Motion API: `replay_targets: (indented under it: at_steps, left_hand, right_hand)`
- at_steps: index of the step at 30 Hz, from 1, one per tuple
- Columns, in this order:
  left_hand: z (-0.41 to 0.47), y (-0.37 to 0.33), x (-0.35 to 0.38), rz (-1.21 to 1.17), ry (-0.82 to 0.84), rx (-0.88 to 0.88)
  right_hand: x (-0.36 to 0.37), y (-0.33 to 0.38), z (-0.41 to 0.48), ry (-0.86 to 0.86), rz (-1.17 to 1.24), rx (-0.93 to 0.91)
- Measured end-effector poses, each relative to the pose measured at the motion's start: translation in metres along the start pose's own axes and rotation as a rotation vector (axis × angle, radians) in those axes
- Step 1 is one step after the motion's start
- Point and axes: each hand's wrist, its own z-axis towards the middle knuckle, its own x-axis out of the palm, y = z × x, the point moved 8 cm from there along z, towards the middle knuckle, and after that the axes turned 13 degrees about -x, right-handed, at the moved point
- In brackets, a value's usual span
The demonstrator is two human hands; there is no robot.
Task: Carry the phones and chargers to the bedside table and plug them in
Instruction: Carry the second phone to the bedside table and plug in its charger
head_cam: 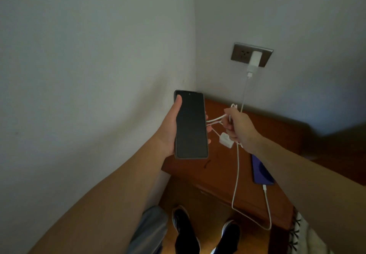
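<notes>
We judge the job about half done. 1 white charger (254, 60) already sits in the wall socket (242, 54), and its cable (236, 174) loops off the counter's front edge and back up into the blue phone (261, 172) lying near the counter's (198, 170) right edge. Our left hand (170, 129) is wrapped around the dark phone (191, 124), held above the counter's left edge. Our right hand (237, 129) is closed on the second charger (224, 139) and its bunched lead (216, 120). Left to do: plug both in. The socket's left outlet looks free; the counter's left half is bare, though walls hem the far corner.
</notes>
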Motion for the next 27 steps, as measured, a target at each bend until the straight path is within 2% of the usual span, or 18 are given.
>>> replay_targets:
  at_steps: [5,11,15,18,22,25,27]
  left_hand:
    - [0.017,0.025,-0.026,0.059,-0.1,-0.063]
    - [0.03,0.055,-0.055,0.172,-0.235,-0.168]
    - [0.038,0.07,-0.077,0.237,-0.302,-0.211]
    - [0.046,0.084,-0.092,0.275,-0.309,-0.229]
    - [0.062,0.097,-0.111,0.301,-0.344,-0.239]
    - [0.076,0.097,-0.121,0.294,-0.356,-0.227]
    - [0.087,0.096,-0.125,0.257,-0.35,-0.227]
  right_hand:
    - [0.004,-0.052,-0.004,-0.015,-0.163,0.016]
    - [0.032,-0.121,-0.029,0.062,-0.151,0.056]
    - [0.045,-0.154,-0.04,0.099,-0.327,0.132]
    - [0.064,-0.181,-0.042,0.302,-0.537,0.184]
    - [0.063,-0.201,-0.038,0.481,-0.81,0.29]
    - [0.036,-0.193,-0.023,0.443,-0.865,0.405]
    - [0.021,-0.18,0.011,0.357,-0.959,0.334]
